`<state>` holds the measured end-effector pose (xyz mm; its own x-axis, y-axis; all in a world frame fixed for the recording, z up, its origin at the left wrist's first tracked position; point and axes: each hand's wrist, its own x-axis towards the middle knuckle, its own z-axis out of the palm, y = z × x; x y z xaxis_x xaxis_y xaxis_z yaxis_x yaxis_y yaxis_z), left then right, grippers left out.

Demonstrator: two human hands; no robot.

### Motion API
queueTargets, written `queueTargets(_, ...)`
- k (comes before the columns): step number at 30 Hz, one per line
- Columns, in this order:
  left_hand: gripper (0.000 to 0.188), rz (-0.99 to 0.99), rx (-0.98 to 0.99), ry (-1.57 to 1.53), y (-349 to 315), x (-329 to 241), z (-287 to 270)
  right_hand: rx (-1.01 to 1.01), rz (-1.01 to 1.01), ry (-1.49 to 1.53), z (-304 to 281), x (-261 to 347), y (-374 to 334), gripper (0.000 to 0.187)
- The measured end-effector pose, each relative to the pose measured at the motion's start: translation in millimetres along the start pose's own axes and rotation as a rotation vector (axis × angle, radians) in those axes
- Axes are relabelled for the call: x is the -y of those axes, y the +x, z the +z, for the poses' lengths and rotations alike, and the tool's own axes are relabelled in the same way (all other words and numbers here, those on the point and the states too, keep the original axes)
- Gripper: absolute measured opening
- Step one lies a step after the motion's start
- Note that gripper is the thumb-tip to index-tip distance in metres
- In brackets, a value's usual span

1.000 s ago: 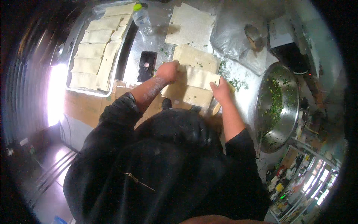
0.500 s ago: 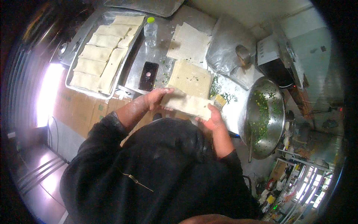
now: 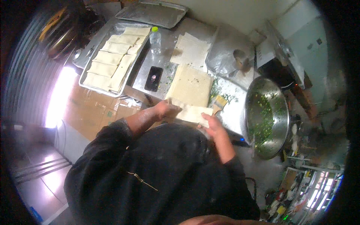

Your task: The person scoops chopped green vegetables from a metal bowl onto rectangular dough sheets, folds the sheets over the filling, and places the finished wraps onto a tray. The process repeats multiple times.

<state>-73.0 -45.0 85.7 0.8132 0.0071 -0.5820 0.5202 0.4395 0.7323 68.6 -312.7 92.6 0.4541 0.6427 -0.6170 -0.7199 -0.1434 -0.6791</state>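
Between my hands is a folded pale dough strip (image 3: 194,114), held at the near edge of the table close to my body. My left hand (image 3: 167,110) is closed on its left end, and my right hand (image 3: 213,125) grips the right end with the thumb on top. Just beyond lies a stack of square dough sheets (image 3: 189,84), flecked with green bits. A pastry brush (image 3: 218,105) rests by the stack's near right corner. To the right, a big steel bowl (image 3: 285,123) holds chopped greens (image 3: 264,125) with yellow bits.
A metal tray (image 3: 122,85) of folded dough pieces sits at the left, beside a clear bottle (image 3: 155,42) with a green cap and a phone (image 3: 153,78). Behind are another dough sheet (image 3: 190,51), a plastic bag (image 3: 228,50) and a flat pan (image 3: 152,14).
The dough strip has come slightly nearer my body, and my hands are a little closer together on it. The whole view has shifted, showing more of the table's far side.
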Motion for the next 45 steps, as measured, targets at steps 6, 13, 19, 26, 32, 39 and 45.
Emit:
queueTargets(6,0.023,0.06,-0.06,0.103,-41,-22,25,-0.022,0.028,0.005,2,-15,-8,0.038)
queueTargets(13,0.021,0.126,-0.166,-0.103,-54,-30,-30,-0.064,0.015,-0.18,50,2,34,0.032)
queueTargets(19,0.022,0.041,-0.23,-0.151,-62,-28,-160,-0.037,0.098,-0.371,158,29,118,0.027)
queueTargets(26,0.037,0.145,-0.393,-0.206,-80,-48,-286,0.068,-0.018,-1.007,315,86,255,0.027)
queueTargets(32,0.035,0.318,-0.478,-0.328,-54,-85,-330,0.062,-0.377,-1.461,394,152,358,0.052)
queueTargets(39,0.036,0.415,-0.505,-0.502,29,-135,-355,-0.205,-0.681,-1.805,458,220,412,0.047)
queueTargets(45,0.038,0.29,-0.345,-0.675,70,-146,-378,-0.207,-0.622,-1.962,462,187,385,0.053)
